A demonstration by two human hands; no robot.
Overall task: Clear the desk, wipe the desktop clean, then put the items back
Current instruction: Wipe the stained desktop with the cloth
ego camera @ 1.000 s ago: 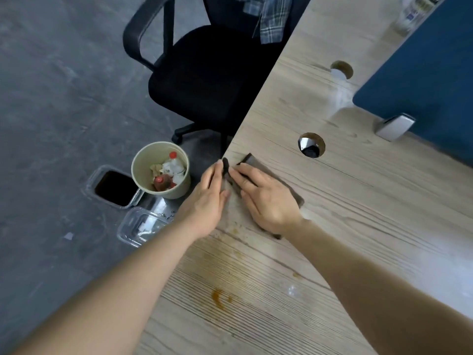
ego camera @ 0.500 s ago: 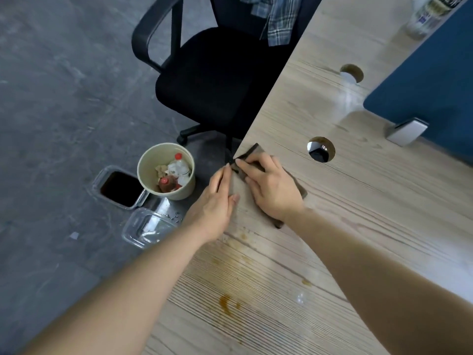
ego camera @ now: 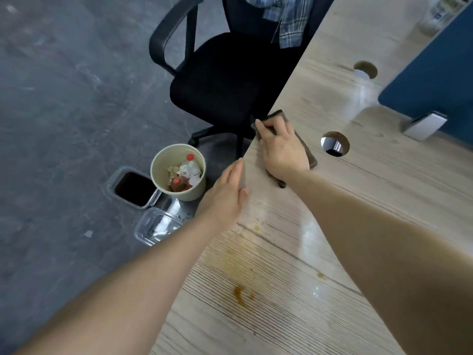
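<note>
A dark grey cloth [ego camera: 305, 147] lies flat at the left edge of the light wooden desktop [ego camera: 358, 206]. My right hand [ego camera: 281, 147] presses down on it with fingers spread, fingertips at the desk's edge. My left hand [ego camera: 225, 198] is held flat and edge-on against the side of the desk, a little nearer to me, its fingers straight. Brown stains [ego camera: 240, 293] and wet streaks mark the wood close to me.
A beige waste bin [ego camera: 197, 193] with bottles and paper stands on the floor below the edge. A clear plastic box [ego camera: 156, 226] and a floor socket [ego camera: 130, 188] lie beside it. A black office chair [ego camera: 217, 83] stands left. Cable holes [ego camera: 335, 143] and a blue partition [ego camera: 435, 73] lie right.
My right hand has slid the cloth farther along the desk edge, away from me. My left hand stayed back at the edge, so the two hands have parted.
</note>
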